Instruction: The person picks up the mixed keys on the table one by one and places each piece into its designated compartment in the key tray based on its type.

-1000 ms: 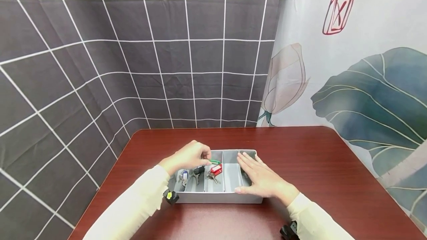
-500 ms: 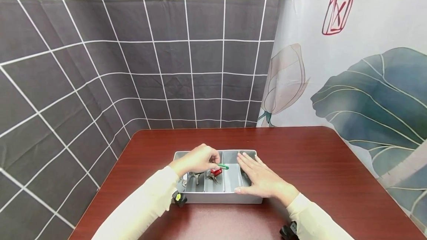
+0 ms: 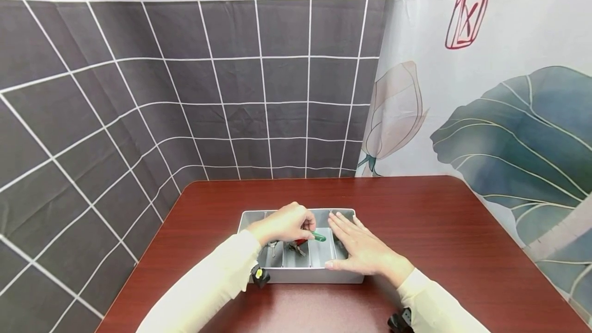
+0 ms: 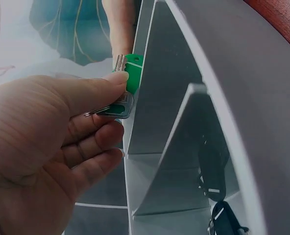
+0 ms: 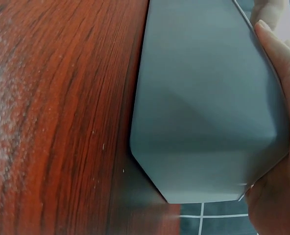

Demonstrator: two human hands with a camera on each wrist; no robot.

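Note:
A grey divided tray (image 3: pixel 314 275) stands on the table. Over its middle, my left hand (image 3: pixel 290 224) pinches a key with a green key tag (image 3: pixel 319 237) between thumb and forefinger. The left wrist view shows the key's blade (image 4: pixel 120 62) beside the tag, with a ring behind. My right hand (image 3: pixel 365 246) rests over the tray's right end, fingers straight and thumb at the front rim. Below my left hand, a red key tag (image 3: pixel 301 242) with keys (image 3: pixel 297 248) lies in one compartment, partly hidden. Another key (image 3: pixel 273 247) lies in the compartment left of it.
Upright dividers (image 4: pixel 172 147) split the tray into several compartments. Dark key heads (image 4: pixel 227 218) show inside one in the left wrist view. The reddish-brown table (image 3: pixel 416 209) extends around the tray. A dark checked curtain (image 3: pixel 222 81) and a floral one (image 3: pixel 416 117) hang behind.
My left hand has moved rightward across the tray with the green-tagged key, and now covers part of the red tag. My right hand has stayed in place.

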